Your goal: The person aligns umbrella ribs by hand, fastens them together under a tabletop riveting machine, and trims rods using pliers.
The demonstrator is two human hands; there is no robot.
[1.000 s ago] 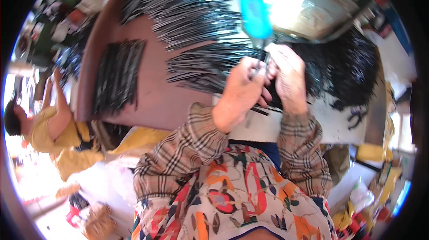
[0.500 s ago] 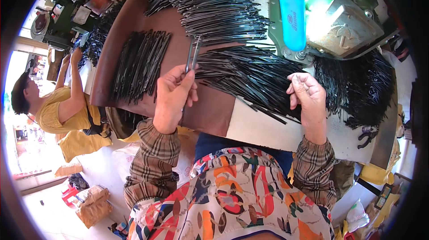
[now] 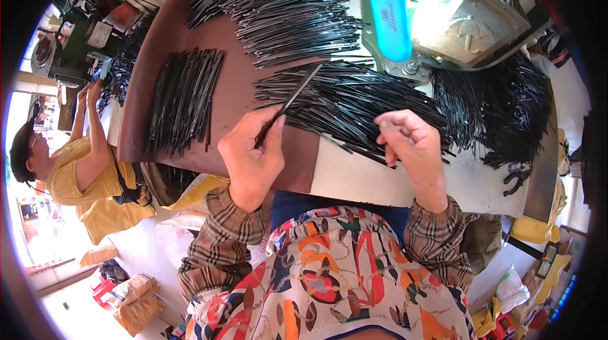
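Slim, straight dark-grey strip (image 3: 299, 91): pinched between left hand's (image 3: 252, 157) thumb and curled fingers, no gap, tip angled up-right across the left end of the loose pile of thin glossy black strips (image 3: 361, 102). Right hand (image 3: 415, 153) half-curled at the pile's near edge; can't tell if its fingertips hold anything. Smooth reddish-brown sheet (image 3: 235, 80) left of the pile.

Dark strip (image 3: 300, 89), lower end out of sight in left grip (image 3: 249, 157)
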